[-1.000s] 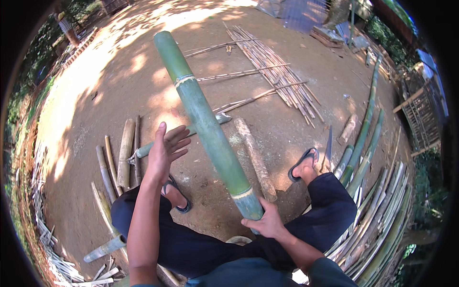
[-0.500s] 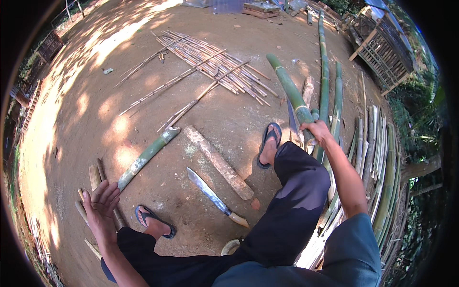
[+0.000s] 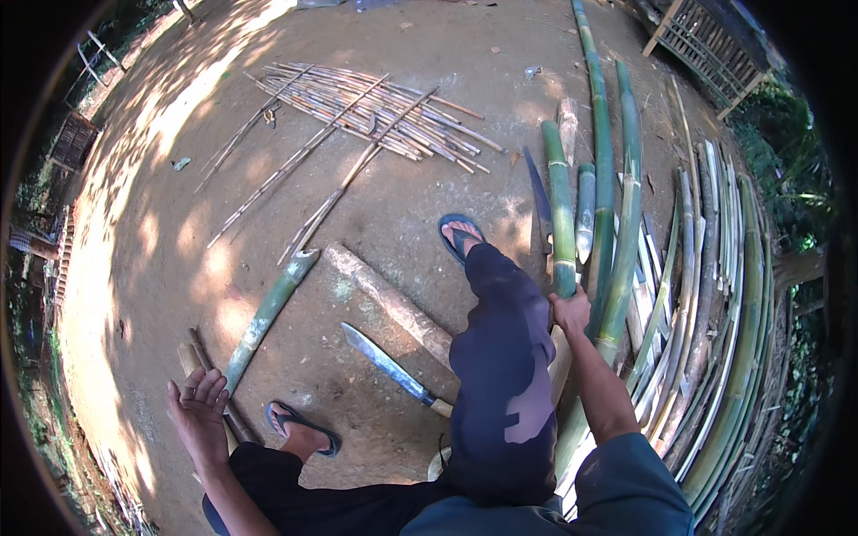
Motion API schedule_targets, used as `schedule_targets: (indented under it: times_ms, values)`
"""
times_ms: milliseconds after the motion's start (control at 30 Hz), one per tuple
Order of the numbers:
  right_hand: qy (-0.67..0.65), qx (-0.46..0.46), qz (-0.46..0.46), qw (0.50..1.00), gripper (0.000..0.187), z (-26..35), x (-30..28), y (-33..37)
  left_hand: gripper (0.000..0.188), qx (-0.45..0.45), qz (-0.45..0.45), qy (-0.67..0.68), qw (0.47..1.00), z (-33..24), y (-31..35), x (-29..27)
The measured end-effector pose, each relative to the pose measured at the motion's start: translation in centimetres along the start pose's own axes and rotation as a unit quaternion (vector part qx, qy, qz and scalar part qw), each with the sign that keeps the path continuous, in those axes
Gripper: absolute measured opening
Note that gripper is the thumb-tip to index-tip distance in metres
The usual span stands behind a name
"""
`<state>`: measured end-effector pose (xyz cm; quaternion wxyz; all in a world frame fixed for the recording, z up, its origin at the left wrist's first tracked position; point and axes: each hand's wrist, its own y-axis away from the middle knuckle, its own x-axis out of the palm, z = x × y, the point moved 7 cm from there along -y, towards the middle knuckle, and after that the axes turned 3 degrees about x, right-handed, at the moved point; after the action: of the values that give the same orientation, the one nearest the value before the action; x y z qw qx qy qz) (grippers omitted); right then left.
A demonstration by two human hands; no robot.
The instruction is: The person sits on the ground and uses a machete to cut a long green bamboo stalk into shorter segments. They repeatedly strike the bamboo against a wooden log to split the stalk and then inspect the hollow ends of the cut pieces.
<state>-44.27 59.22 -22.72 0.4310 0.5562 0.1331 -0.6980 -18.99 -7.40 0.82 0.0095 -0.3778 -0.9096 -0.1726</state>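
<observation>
My right hand [image 3: 570, 313] is wrapped round the near end of a short green bamboo pole [image 3: 560, 205], which points away from me beside longer green poles. Off to the left, my left hand [image 3: 198, 415] is raised, palm showing and fingers apart, holding nothing. Beyond it a cut length of green bamboo [image 3: 268, 317] lies slantwise on the ground. Between my feet lies a machete [image 3: 384, 362] with a wooden handle partly behind my right leg. A bare log [image 3: 389, 304] rests just past the blade. Left of the held pole is a handsaw [image 3: 538, 192], its handle partly hidden.
Thin sticks [image 3: 375, 116] lie heaped farther out on the dirt ground. Long green bamboo poles [image 3: 604, 161] and a stack of split bamboo [image 3: 728, 348] line my right side. A slatted bamboo structure [image 3: 710, 45] stands at the far right.
The pole in my right hand has swung from leaning left to pointing nearly straight ahead, and its far end has come nearer. My right foot and knee have shifted left.
</observation>
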Motion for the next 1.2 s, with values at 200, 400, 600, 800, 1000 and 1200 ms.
schedule_targets:
  times_ms: [200,400,600,800,1000,1200]
  values:
    - [0.051,-0.01,0.033,0.998,0.071,0.3,5.0,-0.2,0.054,-0.041,-0.015,0.017,0.999,3.0,-0.2,-0.4]
    - [0.051,-0.048,0.009,0.997,0.065,0.2,10.3,-0.9,0.052,-0.063,-0.065,0.008,0.996,4.7,-0.1,-2.2]
    - [0.131,-0.024,0.107,0.985,0.072,-1.8,15.3,-3.3,0.051,-0.084,-0.082,0.001,0.993,6.3,-0.8,-2.0]
    - [0.168,-0.082,0.009,0.982,0.074,-0.5,15.4,-2.3,0.05,-0.092,-0.067,-0.047,0.992,7.5,-1.5,-0.6]
    - [0.145,-0.149,0.037,0.977,0.076,8.1,12.3,-0.3,0.048,-0.124,-0.036,-0.087,0.988,10.5,-3.8,-1.1]
    - [0.136,-0.237,0.043,0.961,0.072,20.7,14.4,-0.1,0.047,-0.23,-0.106,-0.124,0.959,21.1,-9.5,-6.2]
